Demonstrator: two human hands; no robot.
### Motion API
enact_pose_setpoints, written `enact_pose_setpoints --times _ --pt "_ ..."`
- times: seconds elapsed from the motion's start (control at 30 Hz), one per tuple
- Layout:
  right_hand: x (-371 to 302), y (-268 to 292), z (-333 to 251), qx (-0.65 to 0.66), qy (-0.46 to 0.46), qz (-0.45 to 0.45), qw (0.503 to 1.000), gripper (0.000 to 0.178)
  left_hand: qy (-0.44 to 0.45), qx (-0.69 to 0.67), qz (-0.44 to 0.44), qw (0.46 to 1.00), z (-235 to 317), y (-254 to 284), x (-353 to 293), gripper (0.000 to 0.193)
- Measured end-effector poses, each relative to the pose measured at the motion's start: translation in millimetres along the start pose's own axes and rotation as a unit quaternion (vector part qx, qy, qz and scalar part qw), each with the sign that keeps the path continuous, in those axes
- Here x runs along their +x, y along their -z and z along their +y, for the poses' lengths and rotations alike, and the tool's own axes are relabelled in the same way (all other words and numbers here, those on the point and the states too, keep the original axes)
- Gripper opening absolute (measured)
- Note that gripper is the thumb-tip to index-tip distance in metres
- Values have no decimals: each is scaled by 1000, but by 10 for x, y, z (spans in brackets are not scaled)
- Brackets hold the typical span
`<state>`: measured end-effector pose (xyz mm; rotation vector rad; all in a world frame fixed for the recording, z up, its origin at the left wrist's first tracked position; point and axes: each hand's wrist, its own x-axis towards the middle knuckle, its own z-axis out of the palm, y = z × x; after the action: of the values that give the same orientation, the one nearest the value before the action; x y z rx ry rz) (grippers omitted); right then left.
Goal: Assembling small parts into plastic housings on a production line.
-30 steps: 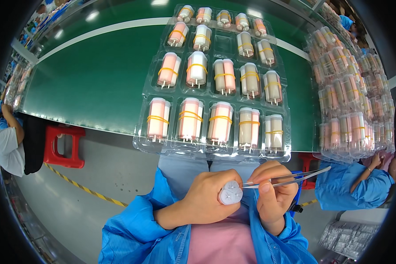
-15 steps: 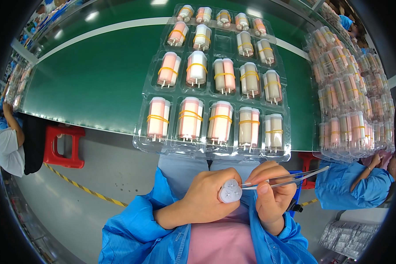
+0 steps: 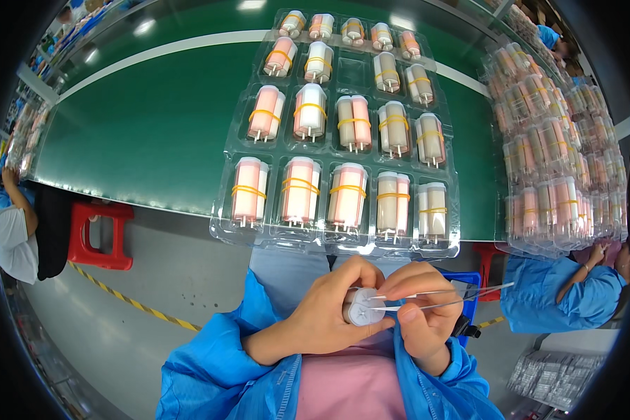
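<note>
My left hand [image 3: 322,308] is closed around a bundle of tubes whose pale, rounded three-lobed end [image 3: 365,316] faces up. In my right hand [image 3: 427,315] is a pair of thin metal tweezers [image 3: 477,294], pinched between thumb and fingers. Both tweezer tips reach over the bundle's end, slightly apart; whether they touch it or grip anything is too small to tell. Just beyond my hands a clear plastic tray [image 3: 351,71] carries rows of tube bundles [image 3: 301,189] in pink, white and grey, each with a yellow rubber band. One compartment in its second row from the back holds no bundle.
The tray's near edge juts past the green table [image 3: 140,133]. Stacked trays of bundles [image 3: 549,154] stand at the right. A person in blue [image 3: 546,294] sits at right, another person [image 3: 14,238] at far left. A red stool [image 3: 99,234] and a blue bin [image 3: 467,308] are nearby.
My right hand has moved slightly left, bringing the tweezer tips from the bundle's edge to over its end. The bundle has turned a little in my left hand.
</note>
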<state>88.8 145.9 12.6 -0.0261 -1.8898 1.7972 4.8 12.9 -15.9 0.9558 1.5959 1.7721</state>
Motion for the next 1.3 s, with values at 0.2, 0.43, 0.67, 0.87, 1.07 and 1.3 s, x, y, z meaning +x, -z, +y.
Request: enact_pose_setpoints --times 0.2,0.43,0.67,0.87,1.07,1.3 --pt "19 27 -69 -45 13 -18 999 16 32 -5 12 999 67 -9 0 29" --pt "89 6 -81 -73 64 -94 991 14 17 23 18 999 84 11 3 27" --pt "114 -16 -93 -75 47 -101 991 12 6 31 24 999 90 19 -2 27" --pt "115 -21 -85 -66 41 -98 992 11 5 47 22 999 108 20 1 27" --pt "107 -48 -112 -71 13 -81 994 9 -5 59 31 998 82 14 0 26" --pt "101 -54 -124 -72 -2 -64 995 8 -10 78 31 996 91 10 7 25"
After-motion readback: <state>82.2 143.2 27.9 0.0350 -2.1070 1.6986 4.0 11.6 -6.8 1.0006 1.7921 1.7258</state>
